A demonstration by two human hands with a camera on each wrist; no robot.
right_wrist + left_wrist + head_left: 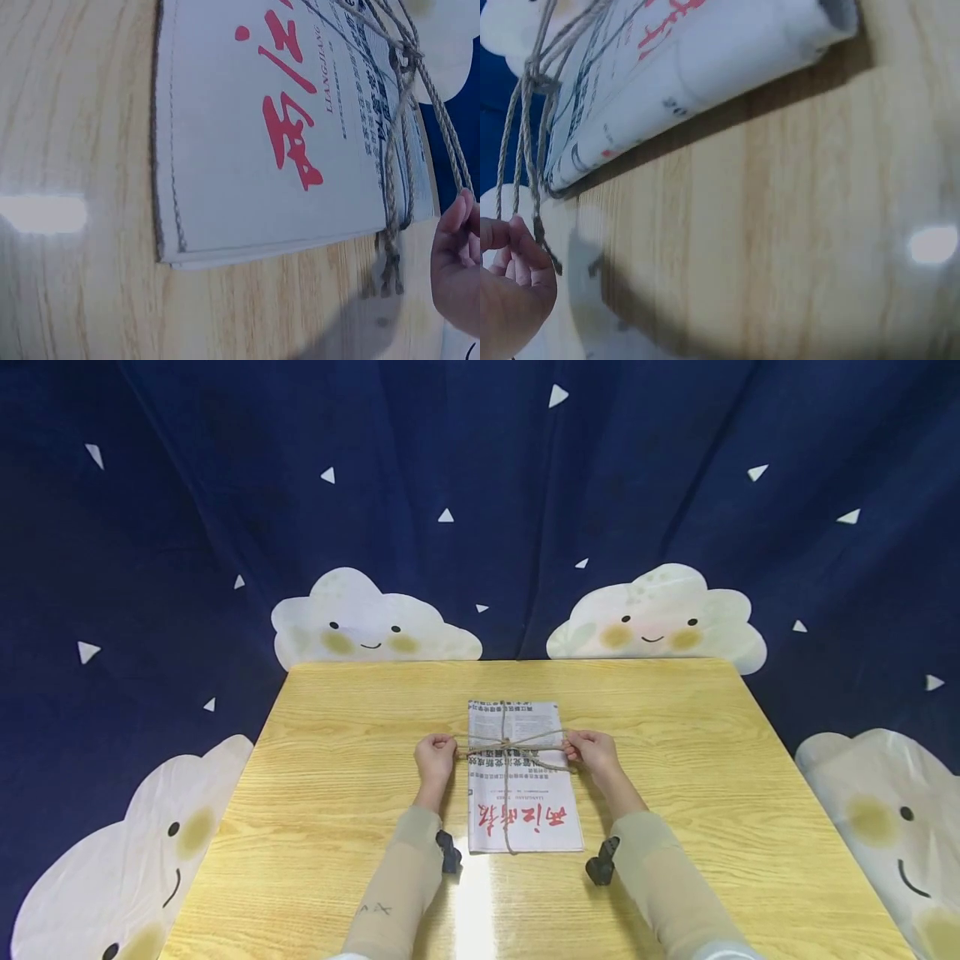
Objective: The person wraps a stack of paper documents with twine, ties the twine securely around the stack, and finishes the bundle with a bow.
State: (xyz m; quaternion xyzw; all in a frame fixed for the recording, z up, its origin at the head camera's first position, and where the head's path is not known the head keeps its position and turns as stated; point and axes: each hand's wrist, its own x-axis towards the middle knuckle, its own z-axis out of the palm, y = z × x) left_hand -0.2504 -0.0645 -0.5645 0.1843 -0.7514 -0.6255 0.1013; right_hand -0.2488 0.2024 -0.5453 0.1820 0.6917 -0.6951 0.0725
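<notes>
1. Left hand (435,755) sits at the left edge of the newspaper (522,777), fingers curled, pinching one end of the twine (510,745); the left wrist view shows the strand running up from its fingertips (517,225) to the knot.
2. The newspaper lies flat in the middle of the wooden counter (300,793), red headline toward the person, folded into a thick stack.
3. Twine crosses the stack both lengthwise and sideways, the strands meeting at a knot near the middle.
4. Right hand (592,750) mirrors it at the right edge, fingers curled round the other twine end, held just off the paper's side.
5. Behind the counter hangs a navy curtain (187,527) with smiling clouds.
</notes>
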